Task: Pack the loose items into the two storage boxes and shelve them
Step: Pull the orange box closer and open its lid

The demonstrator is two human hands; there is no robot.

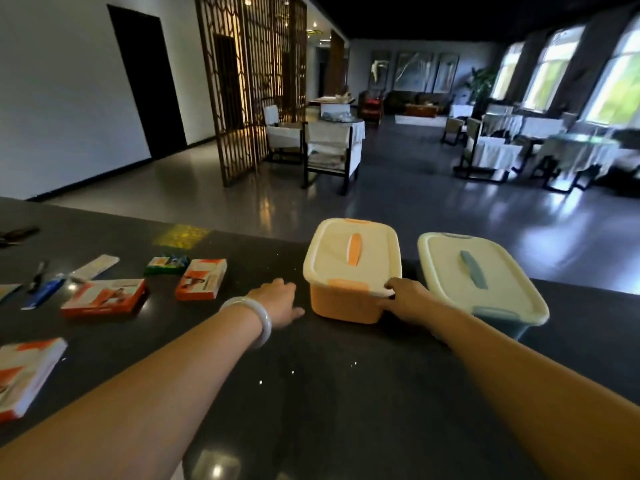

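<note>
Two lidded boxes on bench point(311, 393); right hand point(403, 294) grips orange box point(346, 304) lid corner, left hand point(277, 301) loose, empty. Unclip latch point(348, 285) first.

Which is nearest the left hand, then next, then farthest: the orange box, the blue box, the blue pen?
1. orange box, just right of the left hand.
2. blue box, farther right, beyond the orange one.
3. blue pen, far left on the counter.
</note>
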